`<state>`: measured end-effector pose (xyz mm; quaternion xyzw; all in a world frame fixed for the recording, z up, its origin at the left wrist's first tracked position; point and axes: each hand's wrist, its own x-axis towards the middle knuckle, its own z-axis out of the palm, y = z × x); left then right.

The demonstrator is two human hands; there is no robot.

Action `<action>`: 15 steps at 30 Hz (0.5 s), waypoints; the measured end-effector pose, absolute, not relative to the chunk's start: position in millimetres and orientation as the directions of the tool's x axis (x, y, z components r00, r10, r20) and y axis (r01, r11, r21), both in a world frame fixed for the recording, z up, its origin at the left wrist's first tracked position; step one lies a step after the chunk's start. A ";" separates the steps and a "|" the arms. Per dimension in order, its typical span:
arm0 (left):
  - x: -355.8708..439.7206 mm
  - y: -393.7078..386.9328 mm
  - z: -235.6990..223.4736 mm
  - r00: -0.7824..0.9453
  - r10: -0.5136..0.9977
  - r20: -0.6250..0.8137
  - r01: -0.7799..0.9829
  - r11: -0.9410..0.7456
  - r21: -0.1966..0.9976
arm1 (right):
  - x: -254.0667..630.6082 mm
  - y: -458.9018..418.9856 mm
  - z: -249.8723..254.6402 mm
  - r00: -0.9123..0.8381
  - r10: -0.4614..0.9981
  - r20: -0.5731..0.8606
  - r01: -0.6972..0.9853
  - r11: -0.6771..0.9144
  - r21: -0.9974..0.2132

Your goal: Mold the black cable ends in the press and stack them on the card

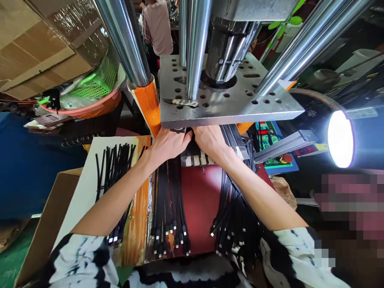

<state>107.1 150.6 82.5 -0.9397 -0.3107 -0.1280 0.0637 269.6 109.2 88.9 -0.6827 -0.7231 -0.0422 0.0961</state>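
Both hands reach in under the front edge of a thick steel press plate. My left hand is closed, its thumb pointing right, and what its fingertips hold is hidden. Close beside it, my right hand is curled over the dark fixture with striped front edge, its fingertips out of sight. Black cables with metal-tipped plugs hang toward me below my left hand. A second bundle of black cables lies below my right forearm. Further black cables rest on a white board at left.
Steel columns rise around the press ram. At right are a bright lamp and a control panel with a red button. A cardboard box and a pink basket stand at left. Another person is behind.
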 end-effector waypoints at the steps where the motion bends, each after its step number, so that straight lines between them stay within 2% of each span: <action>1: 109.4 159.3 80.6 0.786 0.531 0.318 0.571 -0.820 -0.042 | 270.4 116.7 89.0 -0.051 0.977 0.207 0.994 0.070 -0.083; 3: 112.6 170.3 77.9 0.803 0.468 0.369 0.512 -0.859 -0.023 | 271.2 126.2 91.3 -0.044 0.976 0.213 0.991 0.070 -0.116; 5: 111.2 167.2 77.0 0.792 0.477 0.382 0.496 -0.867 0.055 | 272.2 119.7 95.7 -0.065 0.973 0.221 0.983 0.100 -0.152; 8: 93.5 128.1 76.2 0.682 0.599 0.418 0.579 -0.793 0.191 | 278.4 62.1 95.5 -0.153 0.940 0.305 0.953 0.222 -0.205; 9: 83.4 107.6 75.0 0.627 0.654 0.423 0.634 -0.744 0.210 | 282.2 31.1 90.4 -0.154 0.925 0.348 0.941 0.244 -0.233; 10: 72.3 85.4 72.9 0.570 0.714 0.406 0.706 -0.679 0.203 | 286.4 -3.1 81.9 -0.088 0.920 0.382 0.943 0.201 -0.266; 12: 50.8 42.7 66.6 0.489 0.847 0.206 0.851 -0.516 0.100 | 295.0 -71.2 55.7 0.099 0.919 0.381 0.957 0.018 -0.291; 15: 32.2 1.3 56.1 0.381 0.910 -0.161 0.914 -0.397 -0.079 | 304.4 -142.0 7.4 0.303 0.909 0.285 0.949 -0.260 -0.180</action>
